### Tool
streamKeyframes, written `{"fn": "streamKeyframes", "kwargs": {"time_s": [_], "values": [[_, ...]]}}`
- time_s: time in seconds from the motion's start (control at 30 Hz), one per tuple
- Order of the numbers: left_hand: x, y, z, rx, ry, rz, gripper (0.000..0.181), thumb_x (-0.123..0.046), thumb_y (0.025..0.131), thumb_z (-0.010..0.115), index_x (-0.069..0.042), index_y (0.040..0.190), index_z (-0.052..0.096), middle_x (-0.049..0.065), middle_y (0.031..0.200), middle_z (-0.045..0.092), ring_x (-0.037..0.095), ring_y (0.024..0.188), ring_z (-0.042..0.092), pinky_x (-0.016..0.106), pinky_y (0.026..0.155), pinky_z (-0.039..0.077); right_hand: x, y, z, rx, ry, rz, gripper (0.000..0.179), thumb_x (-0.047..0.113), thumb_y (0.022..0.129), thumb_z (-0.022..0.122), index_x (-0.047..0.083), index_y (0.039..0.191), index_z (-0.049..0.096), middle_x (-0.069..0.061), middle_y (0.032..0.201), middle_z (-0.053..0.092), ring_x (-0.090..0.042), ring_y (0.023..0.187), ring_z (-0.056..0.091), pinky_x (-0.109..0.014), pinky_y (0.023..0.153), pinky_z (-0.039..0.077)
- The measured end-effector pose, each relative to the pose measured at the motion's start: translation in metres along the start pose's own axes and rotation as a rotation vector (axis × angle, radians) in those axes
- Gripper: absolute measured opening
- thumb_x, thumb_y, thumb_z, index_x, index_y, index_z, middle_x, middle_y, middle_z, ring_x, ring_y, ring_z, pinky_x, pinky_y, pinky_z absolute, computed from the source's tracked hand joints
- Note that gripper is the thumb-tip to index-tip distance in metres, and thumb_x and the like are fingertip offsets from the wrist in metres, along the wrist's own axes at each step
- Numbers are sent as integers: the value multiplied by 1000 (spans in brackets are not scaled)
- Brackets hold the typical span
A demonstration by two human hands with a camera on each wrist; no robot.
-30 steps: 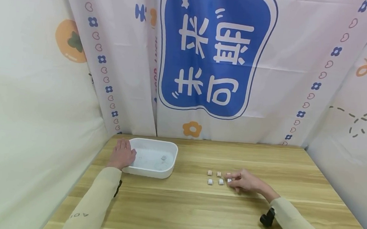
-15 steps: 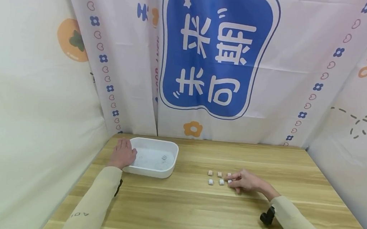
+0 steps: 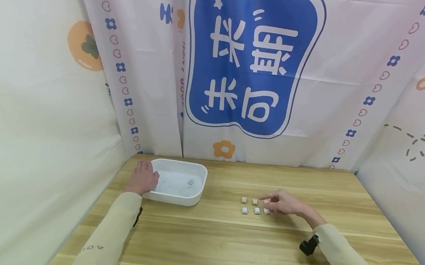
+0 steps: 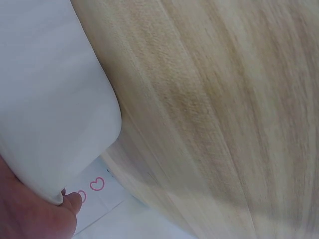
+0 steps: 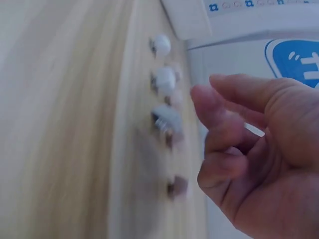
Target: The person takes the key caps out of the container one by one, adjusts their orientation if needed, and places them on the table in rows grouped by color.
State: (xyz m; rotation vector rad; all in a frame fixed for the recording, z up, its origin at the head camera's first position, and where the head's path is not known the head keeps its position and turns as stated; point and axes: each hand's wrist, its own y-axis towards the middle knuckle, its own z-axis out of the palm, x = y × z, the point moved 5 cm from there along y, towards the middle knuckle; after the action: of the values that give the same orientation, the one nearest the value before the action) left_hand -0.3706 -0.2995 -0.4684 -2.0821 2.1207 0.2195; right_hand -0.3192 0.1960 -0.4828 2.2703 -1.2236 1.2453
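In the head view, small white keycaps sit on the wooden table in two rows: a near row with a left keycap (image 3: 244,210), a middle keycap (image 3: 257,211) and a right keycap (image 3: 266,211), and a far row behind it. My right hand (image 3: 285,202) hovers over the right end of the rows, partly covering the far right keycap (image 3: 265,202). Nothing shows between its fingers in the right wrist view, where the keycaps are blurred. With the thumb inside the wall, my left hand (image 3: 144,179) holds the left rim of a white plastic tray (image 3: 177,200).
Inside the tray lies one small pale piece (image 3: 190,182), its kind unclear. The wooden table (image 3: 204,240) ends at a printed cloth backdrop (image 3: 155,103) behind, with cloth walls on both sides. A black wrist camera (image 3: 309,245) hangs under the right sleeve.
My right hand has lifted off the near row's right keycap and shifted slightly away from me, its index finger now straighter. That keycap shows more fully. The left hand keeps its place on the tray.
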Motion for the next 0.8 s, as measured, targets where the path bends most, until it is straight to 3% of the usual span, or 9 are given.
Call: {"fn": "streamKeyframes", "kwargs": {"time_s": [0.37,0.63,0.7,0.8], "values": [[0,1,0,-4,13,0,68,-29,103,23,18,149,6,39,157,-1,53,147,0,62,122,5,26,21,7,1,6,-16,44,33,98,58,4,132,60,-19,86,69,-23,57,60,-33,46,49],[-1,0,-1,-4,9,-5,69,-29,103,24,17,149,3,38,157,-2,52,148,0,61,122,5,54,42,19,-1,-17,-83,38,33,100,55,10,130,61,-22,91,69,-26,60,62,-45,50,54],[-1,0,-1,-1,13,-5,69,-30,103,24,18,149,4,38,157,-2,52,148,0,61,122,5,61,48,22,-6,-22,-101,36,33,100,56,13,129,62,-22,91,70,-30,61,63,-43,50,54],[0,0,1,10,18,-6,70,-31,103,22,17,149,2,38,157,-3,52,148,-1,61,122,4,68,55,27,-18,-15,-110,35,34,100,56,17,129,62,-22,93,70,-35,63,63,-32,46,51]]}}
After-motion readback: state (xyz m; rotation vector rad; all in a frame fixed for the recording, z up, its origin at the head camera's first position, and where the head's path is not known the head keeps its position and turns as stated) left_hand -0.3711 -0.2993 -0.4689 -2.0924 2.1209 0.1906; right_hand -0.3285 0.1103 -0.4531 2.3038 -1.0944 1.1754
